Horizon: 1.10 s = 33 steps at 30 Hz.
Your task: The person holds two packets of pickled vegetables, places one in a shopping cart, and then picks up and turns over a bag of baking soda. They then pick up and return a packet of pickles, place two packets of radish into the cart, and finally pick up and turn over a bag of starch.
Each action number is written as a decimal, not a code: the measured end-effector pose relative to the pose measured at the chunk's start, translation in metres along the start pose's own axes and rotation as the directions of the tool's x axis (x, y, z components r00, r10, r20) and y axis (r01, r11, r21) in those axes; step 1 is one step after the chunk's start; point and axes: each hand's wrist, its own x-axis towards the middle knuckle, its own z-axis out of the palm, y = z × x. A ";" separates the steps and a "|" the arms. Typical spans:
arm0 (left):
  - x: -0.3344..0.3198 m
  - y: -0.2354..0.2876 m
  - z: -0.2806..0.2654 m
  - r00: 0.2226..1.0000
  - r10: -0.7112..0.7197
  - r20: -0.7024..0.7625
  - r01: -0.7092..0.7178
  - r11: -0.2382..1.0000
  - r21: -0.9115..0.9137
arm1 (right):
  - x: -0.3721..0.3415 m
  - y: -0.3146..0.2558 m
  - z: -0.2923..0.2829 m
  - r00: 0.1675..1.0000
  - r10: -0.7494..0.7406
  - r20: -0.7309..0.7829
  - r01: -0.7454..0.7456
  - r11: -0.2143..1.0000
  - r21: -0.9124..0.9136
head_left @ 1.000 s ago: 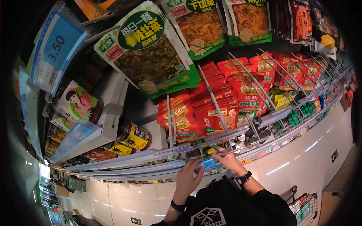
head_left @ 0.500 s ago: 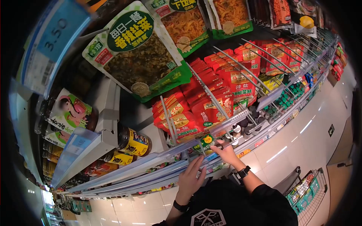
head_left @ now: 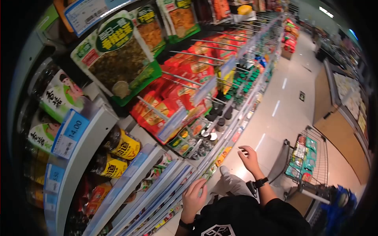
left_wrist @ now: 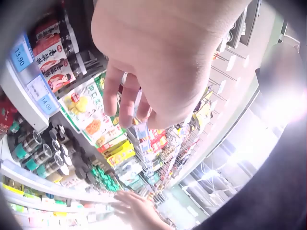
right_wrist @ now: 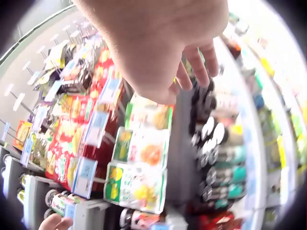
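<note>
in the head view, nearest comes the black shirt [head_left: 244,216], well below the red packets [head_left: 167,104] on their hooks. the left hand [head_left: 194,198] is below those packets, near the shelf edges [head_left: 136,173], which run below and to the left of the packets; its fingers bend loosely, and the left wrist view shows thin gaps between them. the right hand [head_left: 249,160] is below and to the right of the packets, near the low shelf strip [head_left: 224,155]; its fingers curve loosely and slightly apart. both hands are apart from the goods.

left of and below the packets stand yellow-labelled jars [head_left: 128,145]; farther left, a 14.00 price tag [head_left: 73,129] hangs by jars with a printed figure [head_left: 61,94]. a green-edged pouch [head_left: 118,59] hangs above and left of the packets.

right of the packets are green-capped bottles [head_left: 246,84]. well to their right and lower, a cart [head_left: 277,163] holds teal packs [head_left: 310,154]. beyond, also right, stands a brown display case [head_left: 334,129], and farthest, above and right, a red stack [head_left: 290,37].
</note>
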 end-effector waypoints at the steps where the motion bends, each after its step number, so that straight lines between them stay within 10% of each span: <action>1: -0.006 -0.004 0.004 0.998 0.055 0.034 -0.053 0.998 -0.042 | -0.023 0.017 -0.035 0.994 0.092 -0.055 -0.096 0.993 -0.073; 9: -0.022 0.001 0.027 0.942 0.254 0.217 -0.229 0.964 -0.137 | -0.249 0.147 -0.282 0.658 0.208 -0.723 -0.648 0.646 -0.403; 17: -0.029 0.034 0.057 0.904 0.308 0.295 -0.270 0.949 -0.164 | -0.335 0.198 -0.313 0.619 0.424 -0.661 -0.760 0.537 -0.367; 20: -0.027 0.051 0.080 0.898 0.297 0.326 -0.259 0.953 -0.155 | -0.348 0.260 -0.336 0.305 0.392 -0.868 -0.725 0.686 0.055; 22: -0.026 0.069 0.094 0.895 0.287 0.340 -0.253 0.957 -0.141 | -0.357 0.285 -0.361 0.057 0.772 -0.632 -0.624 0.522 0.582; 25: -0.028 0.095 0.120 0.888 0.237 0.394 -0.196 0.970 -0.144 | -0.354 0.317 -0.376 0.243 0.947 -0.210 -0.468 0.304 0.830; 27: -0.033 0.115 0.132 0.875 0.252 0.413 -0.213 0.967 -0.139 | -0.343 0.318 -0.361 0.213 0.947 -0.240 -0.306 0.299 0.904; 31: -0.034 0.139 0.160 0.878 0.231 0.419 -0.207 0.973 -0.103 | -0.321 0.276 -0.354 0.287 0.932 -0.222 -0.292 0.306 0.906; 33: -0.035 0.152 0.173 0.884 0.190 0.426 -0.177 0.982 -0.071 | -0.307 0.259 -0.360 0.382 0.923 -0.047 -0.519 0.256 0.816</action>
